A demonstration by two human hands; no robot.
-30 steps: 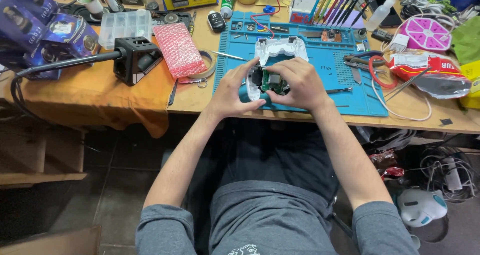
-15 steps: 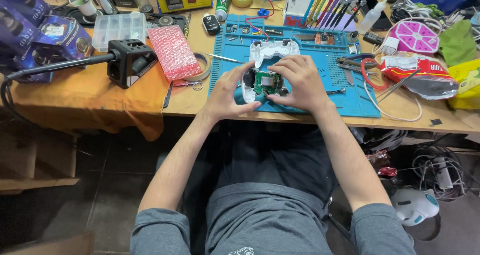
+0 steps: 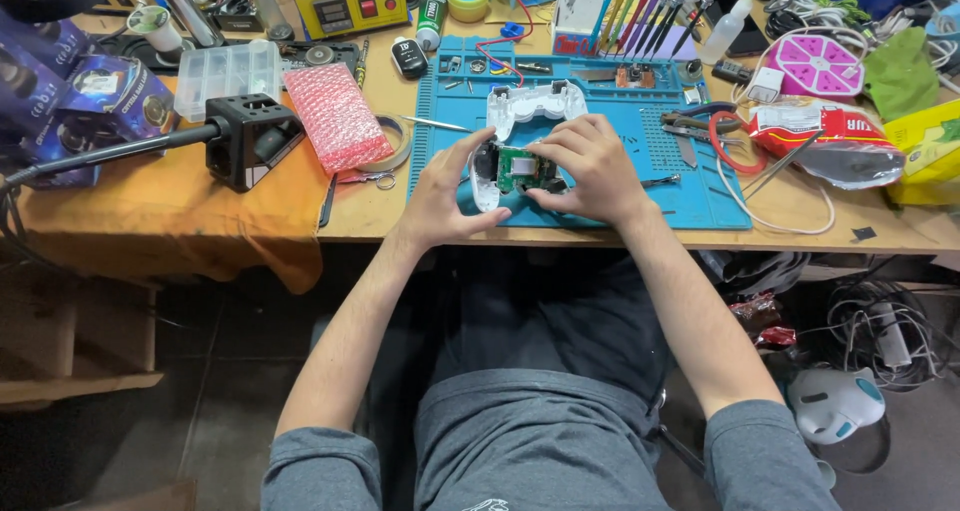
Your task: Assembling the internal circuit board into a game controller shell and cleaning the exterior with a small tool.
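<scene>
both hands grasp the opened game controller [image 3: 505, 171] over the blue mat's [image 3: 700, 196] near edge: left hand [image 3: 445, 193] cradling its shell, right hand [image 3: 585, 166] pinching the green circuit board [image 3: 520, 168]. a slip could likely flex the board or drop it off the table.

Wooden bench [image 3: 380, 216] — blue mat [image 3: 700, 186], orange cloth [image 3: 150, 221], apparently tape roll [image 3: 395, 143].

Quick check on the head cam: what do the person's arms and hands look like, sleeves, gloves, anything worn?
Both hands are bare: no gloves, and no rings or watch that I can make out on the left hand or the right hand. The forearms are uncovered up to past the elbow. Short grey sleeves of a grey T-shirt cover the upper arms on both sides. No cables, straps or markings show on either arm.
</scene>
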